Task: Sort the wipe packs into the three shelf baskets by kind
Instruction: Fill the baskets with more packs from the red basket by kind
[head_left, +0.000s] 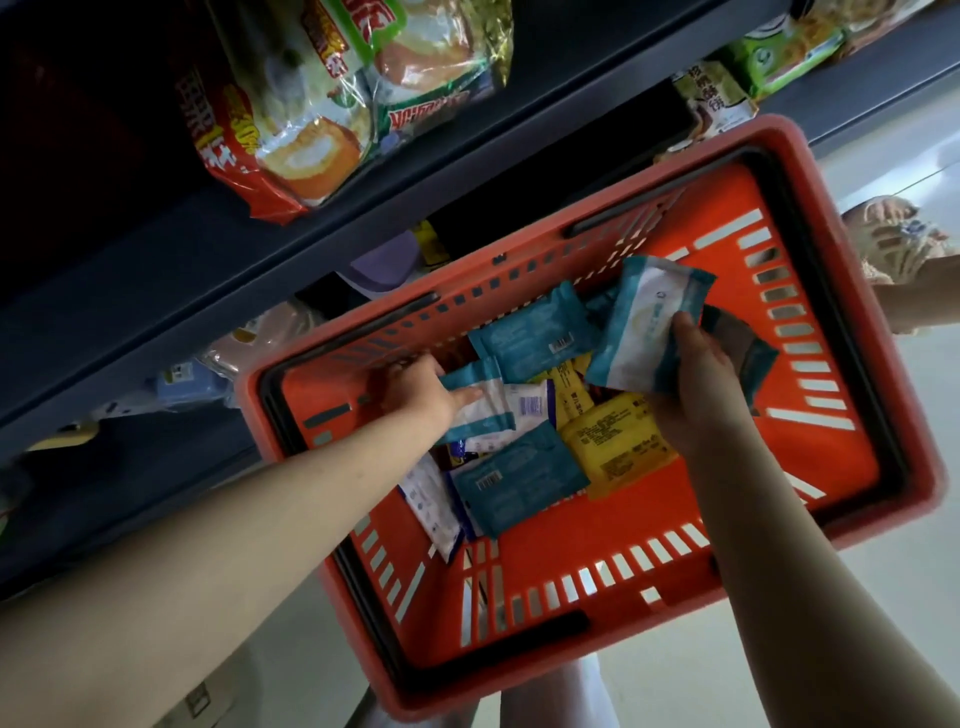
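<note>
A red shopping basket (613, 561) on the floor holds several wipe packs: teal ones (530, 332), a yellow one (618, 441) and white ones (431, 504). My right hand (691, 374) grips a teal-and-white pack (644, 327), lifted above the pile, with another dark teal pack (743, 353) behind it. My left hand (421, 389) reaches into the basket's left side, and its fingers lie on a teal-and-white pack (483, 410). Whether they curl round it I cannot tell. The shelf baskets are not clearly in view.
Dark shelves (218, 291) rise at the left and back. Snack bags (291, 114) lie on the upper shelf, and green packets (779, 57) at the top right. Pastel items (384, 260) sit on a lower shelf behind the basket. Another person's foot (893, 244) stands at the right.
</note>
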